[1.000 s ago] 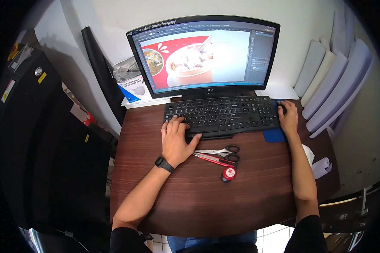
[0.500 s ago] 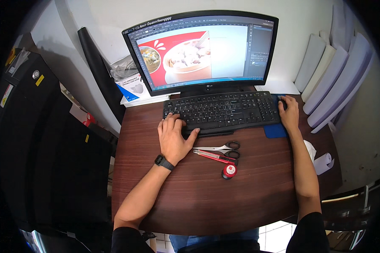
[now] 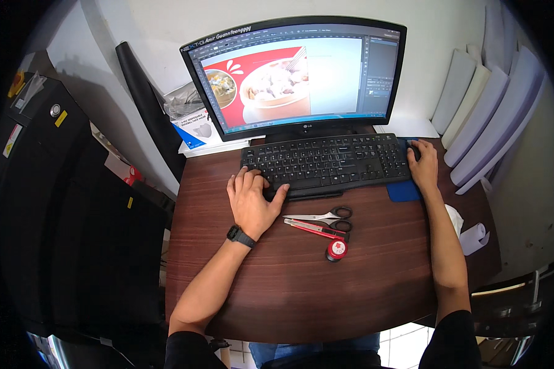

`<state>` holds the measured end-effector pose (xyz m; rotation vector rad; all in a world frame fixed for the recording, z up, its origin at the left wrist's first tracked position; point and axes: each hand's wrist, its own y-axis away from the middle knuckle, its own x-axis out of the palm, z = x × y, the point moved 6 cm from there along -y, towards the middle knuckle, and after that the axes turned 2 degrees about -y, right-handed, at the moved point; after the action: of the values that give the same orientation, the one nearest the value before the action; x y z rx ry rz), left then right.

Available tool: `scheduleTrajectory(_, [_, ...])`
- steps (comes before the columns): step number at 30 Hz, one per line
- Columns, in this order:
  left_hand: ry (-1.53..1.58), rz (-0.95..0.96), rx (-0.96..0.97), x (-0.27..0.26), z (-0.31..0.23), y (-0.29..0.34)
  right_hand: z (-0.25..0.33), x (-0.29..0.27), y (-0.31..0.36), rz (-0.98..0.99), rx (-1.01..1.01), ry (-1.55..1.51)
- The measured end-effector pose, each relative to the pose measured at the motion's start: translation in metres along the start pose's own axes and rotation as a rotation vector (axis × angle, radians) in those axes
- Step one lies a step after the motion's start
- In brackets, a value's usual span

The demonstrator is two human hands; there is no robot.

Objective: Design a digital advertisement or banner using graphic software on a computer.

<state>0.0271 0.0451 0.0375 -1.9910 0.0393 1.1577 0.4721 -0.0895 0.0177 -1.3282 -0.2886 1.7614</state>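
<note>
My left hand (image 3: 252,200) lies at the near left corner of the black keyboard (image 3: 326,163), with its fingers spread and the fingertips at the keys. A black watch is strapped round that wrist. On the right, my right hand (image 3: 423,167) is closed over a dark mouse (image 3: 414,150), which is mostly hidden under the fingers. A blue mouse pad (image 3: 402,191) shows beneath. Beyond the keyboard stands a monitor (image 3: 335,77), lit with a red and white food picture in an editing window.
Scissors (image 3: 320,216), a red cutter knife (image 3: 314,228) and a small round red-topped container (image 3: 337,249) lie on the brown desk (image 3: 277,289). Paper rolls (image 3: 498,111) lean at the right. A mask box (image 3: 192,130) sits left of the monitor, near a black cabinet (image 3: 74,215).
The fingers of my left hand have shifted slightly left at the keyboard's edge. My right hand stays on the mouse. The whole view has moved a little.
</note>
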Motion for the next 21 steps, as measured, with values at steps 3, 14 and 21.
scheduleTrajectory(3, [-0.009, -0.044, 0.026, -0.0017, -0.0014, 0.0007, -0.0035, 0.0011, -0.0004, 0.002, 0.005, 0.001])
scheduleTrajectory(14, [0.006, -0.034, 0.049, -0.0035, -0.0011, 0.0004, -0.0005, -0.0009, 0.0011, 0.002, -0.015, 0.008])
scheduleTrajectory(21, [0.058, -0.056, 0.073, -0.0038, -0.0006, -0.0002, 0.0006, -0.0011, 0.0011, -0.007, -0.011, -0.008])
